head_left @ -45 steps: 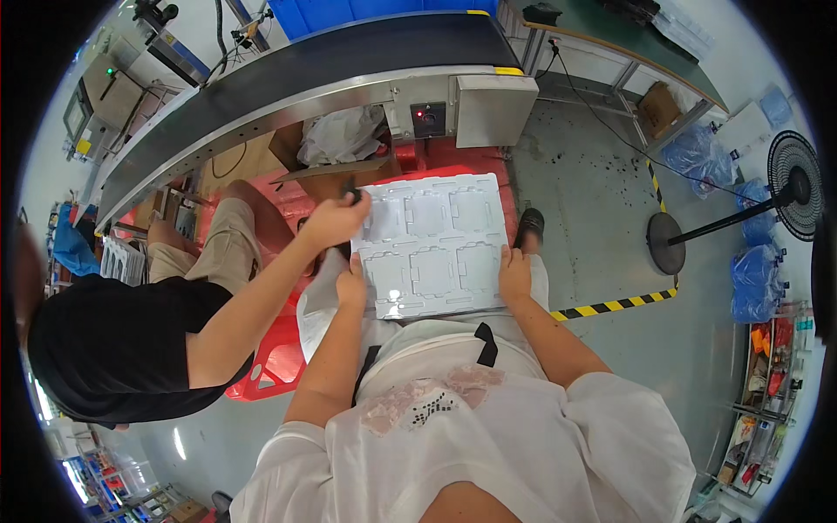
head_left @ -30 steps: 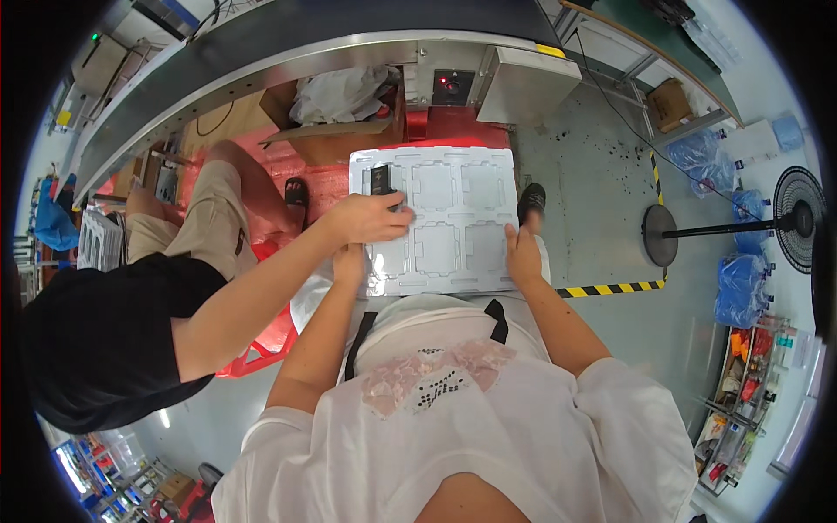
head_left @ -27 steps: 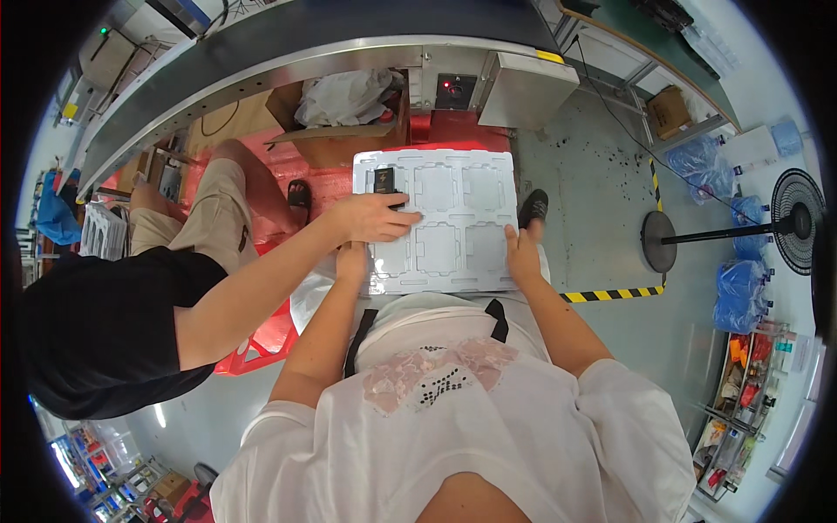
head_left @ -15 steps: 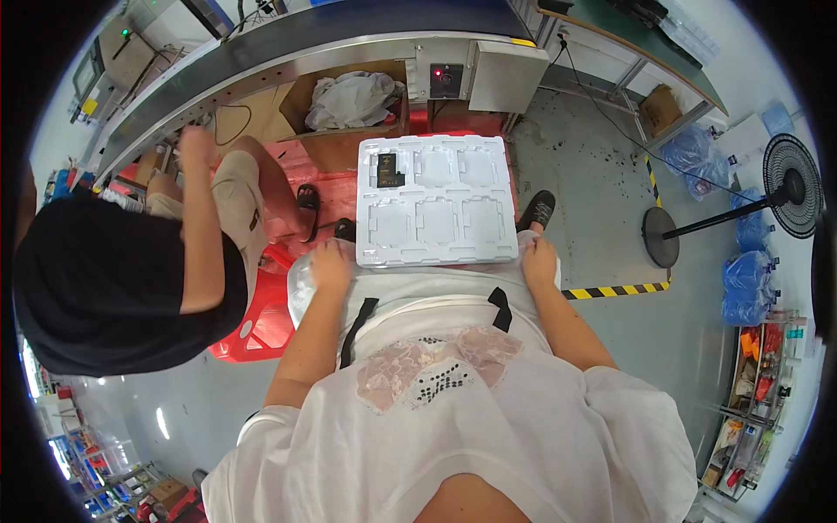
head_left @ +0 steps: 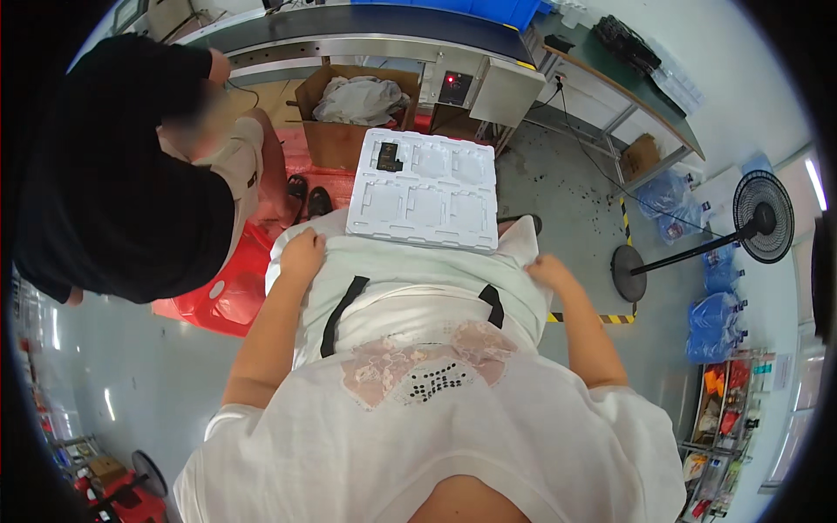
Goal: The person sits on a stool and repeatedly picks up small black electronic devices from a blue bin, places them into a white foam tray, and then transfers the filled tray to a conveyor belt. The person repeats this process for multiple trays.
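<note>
A white moulded tray [head_left: 425, 236] with several recessed pockets stands in front of my knees. One flat black part [head_left: 388, 158] lies in its far-left pocket. My left hand [head_left: 303, 254] is closed on the white trousers [head_left: 410, 272] over my left thigh, left of the tray and apart from it. On the other side, my right hand [head_left: 547, 270] pinches the trouser cloth, drawing it out in a fold by my right knee. Both hands are off the tray.
A person in a black top [head_left: 113, 174] bends close on my left, by a red stool [head_left: 228, 295]. Ahead are a conveyor [head_left: 366, 26] and a cardboard box [head_left: 327, 144] holding pale plastic bags. A black standing fan [head_left: 629, 274] is to my right.
Both hands have moved outward from beside the tray, and the right one now draws the cloth aside. The person on my left has shifted forward. My view has tilted a little.
</note>
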Motion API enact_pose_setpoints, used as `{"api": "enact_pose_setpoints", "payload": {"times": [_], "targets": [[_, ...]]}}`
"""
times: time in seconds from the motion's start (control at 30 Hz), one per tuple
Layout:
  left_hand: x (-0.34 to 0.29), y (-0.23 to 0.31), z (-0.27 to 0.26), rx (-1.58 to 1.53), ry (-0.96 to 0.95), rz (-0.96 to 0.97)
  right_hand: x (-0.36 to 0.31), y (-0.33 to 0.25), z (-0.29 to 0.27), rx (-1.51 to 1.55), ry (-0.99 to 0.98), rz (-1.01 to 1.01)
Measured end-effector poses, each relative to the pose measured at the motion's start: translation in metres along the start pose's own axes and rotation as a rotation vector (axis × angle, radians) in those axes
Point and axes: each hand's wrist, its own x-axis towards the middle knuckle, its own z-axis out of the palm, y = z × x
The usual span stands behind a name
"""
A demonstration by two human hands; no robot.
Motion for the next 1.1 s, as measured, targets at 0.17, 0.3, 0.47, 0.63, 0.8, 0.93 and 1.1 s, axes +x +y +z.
{"api": "enact_pose_setpoints", "payload": {"times": [0.17,0.3,0.47,0.63,0.8,0.93,1.1], "targets": [[-0.007,0.063,0.000,0.053,0.000,0.178,0.057,-0.052,-0.042,-0.091,0.354,-0.383],[-0.025,0.062,0.019,0.238,-0.073,0.231,0.043,-0.136,0.016,-0.145,0.266,-0.559],[-0.027,0.077,0.014,0.309,-0.085,0.155,0.001,-0.140,0.074,-0.357,0.359,-0.613],[0.002,0.081,0.010,0.288,0.015,0.322,0.008,-0.120,0.062,-0.220,0.372,-0.763],[0.055,0.119,0.021,0.251,-0.097,0.273,0.020,-0.119,0.062,0.082,0.411,-0.776],[0.071,0.124,0.047,0.281,-0.025,0.353,0.041,-0.109,0.071,0.358,0.747,-0.604],[0.110,0.107,0.064,0.150,0.166,0.128,0.080,-0.085,0.065,0.792,0.682,-0.103]]}}
